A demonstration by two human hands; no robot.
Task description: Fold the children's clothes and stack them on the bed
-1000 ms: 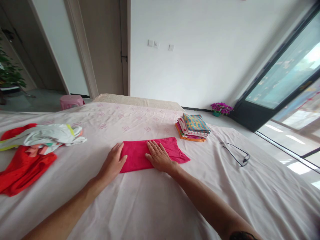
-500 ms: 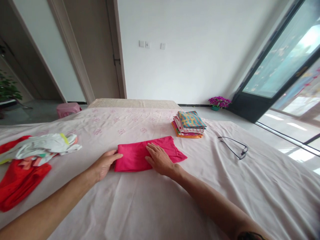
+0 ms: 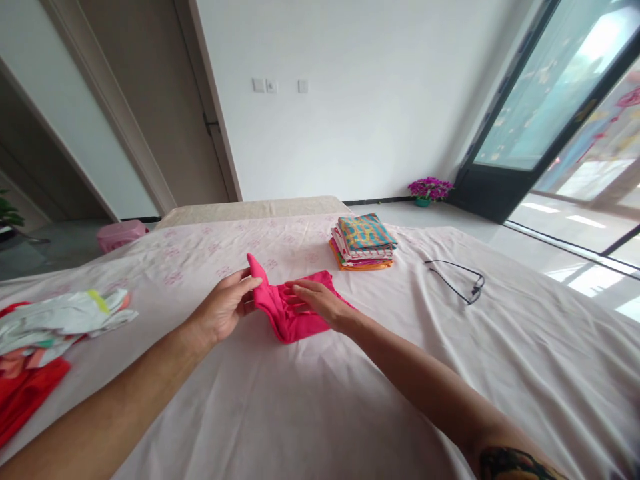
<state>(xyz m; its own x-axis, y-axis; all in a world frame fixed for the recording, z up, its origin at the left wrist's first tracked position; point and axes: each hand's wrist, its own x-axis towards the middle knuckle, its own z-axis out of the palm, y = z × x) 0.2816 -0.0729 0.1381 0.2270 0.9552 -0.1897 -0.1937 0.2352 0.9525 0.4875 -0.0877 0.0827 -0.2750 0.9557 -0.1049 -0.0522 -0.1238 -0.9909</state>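
Observation:
A bright pink piece of folded clothing point(image 3: 307, 325) lies on the pale, flower-patterned bed sheet point(image 3: 280, 413); its exact kind does not show. My left hand point(image 3: 225, 303) pinches the left end between thumb and fingers and holds it raised off the sheet, so the cloth bends upward there. Over the middle of the cloth, my right hand point(image 3: 320, 300) rests with its fingers stretched out and pointing left. Some of its fingertips are hidden among the creases. The right end of the cloth lies flat beyond my right hand.
A neat stack of folded cloths point(image 3: 364, 241) stands behind on the right, with black-framed glasses point(image 3: 463, 280) beside it. Rumpled white and red clothes point(image 3: 55, 333) lie at the far left. Past the sheet are a pink stool point(image 3: 121, 235) and purple flowers point(image 3: 430, 189).
The cloth's left end has been lifted from the sheet and bent up by my left hand. My right hand has stayed on the middle. The view has shifted slightly right.

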